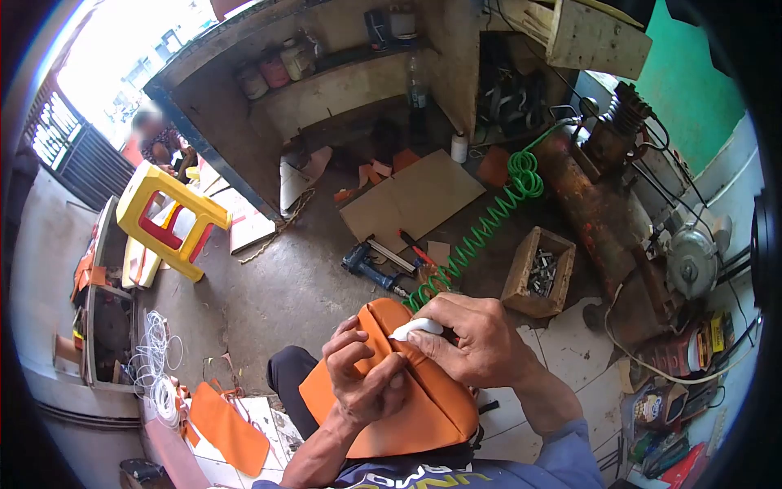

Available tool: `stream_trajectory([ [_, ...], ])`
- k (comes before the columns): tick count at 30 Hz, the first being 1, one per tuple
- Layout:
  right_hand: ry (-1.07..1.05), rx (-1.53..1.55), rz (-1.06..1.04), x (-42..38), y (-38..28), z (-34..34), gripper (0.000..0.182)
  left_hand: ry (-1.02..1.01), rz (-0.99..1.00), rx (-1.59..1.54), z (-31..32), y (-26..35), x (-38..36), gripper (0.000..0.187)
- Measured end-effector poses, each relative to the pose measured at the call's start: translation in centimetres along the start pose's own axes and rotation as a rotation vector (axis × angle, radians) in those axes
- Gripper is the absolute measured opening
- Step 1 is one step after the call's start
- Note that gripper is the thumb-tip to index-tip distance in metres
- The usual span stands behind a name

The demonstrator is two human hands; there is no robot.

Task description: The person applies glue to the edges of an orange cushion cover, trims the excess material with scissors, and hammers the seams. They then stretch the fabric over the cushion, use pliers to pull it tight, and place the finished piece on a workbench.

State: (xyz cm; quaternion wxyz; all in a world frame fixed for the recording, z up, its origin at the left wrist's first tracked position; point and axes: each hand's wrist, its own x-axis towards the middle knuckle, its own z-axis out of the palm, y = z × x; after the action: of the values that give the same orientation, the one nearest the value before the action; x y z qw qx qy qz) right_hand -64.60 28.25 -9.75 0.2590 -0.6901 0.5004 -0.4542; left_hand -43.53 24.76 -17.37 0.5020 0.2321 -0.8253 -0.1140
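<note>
An orange padded seat [414, 411] with a raised seam lies across my lap. Held in my right hand [472, 338] is a small white rounded tool [417, 328] with a thin pointed tip, which meets the seam near the seat's upper end. My left hand [365, 371] is just left of that tip, its fingers curled and its thumb against the orange cover. What the left fingers pinch, if anything, is hidden.
Beyond the seat lie a blue air stapler [371, 267], a coiled green hose [489, 220] and a wooden box [538, 273] of metal pieces. A compressor [582, 187] stands right, a yellow stool [167, 212] left. Orange offcuts [228, 428] lie lower left. A person [163, 147] sits far left.
</note>
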Motion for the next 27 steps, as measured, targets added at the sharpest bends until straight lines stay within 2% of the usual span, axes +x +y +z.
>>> stream_trajectory([
  [12, 0.027, 0.077, 0.075, -1.6, -0.8, -0.4, 0.015, 0.049, -0.014, -0.021, 0.2, -0.1, -0.3, 0.019],
  [14, 0.029, 0.079, 0.064, -1.8, -0.9, -0.4, 0.016, 0.039, 0.008, -0.002, 0.2, -0.1, -0.2, 0.025],
  [27, -0.021, 0.092, 0.085, -3.3, -1.7, -1.2, 0.017, 0.070, -0.028, -0.042, 0.2, -0.1, -0.4, 0.021],
])
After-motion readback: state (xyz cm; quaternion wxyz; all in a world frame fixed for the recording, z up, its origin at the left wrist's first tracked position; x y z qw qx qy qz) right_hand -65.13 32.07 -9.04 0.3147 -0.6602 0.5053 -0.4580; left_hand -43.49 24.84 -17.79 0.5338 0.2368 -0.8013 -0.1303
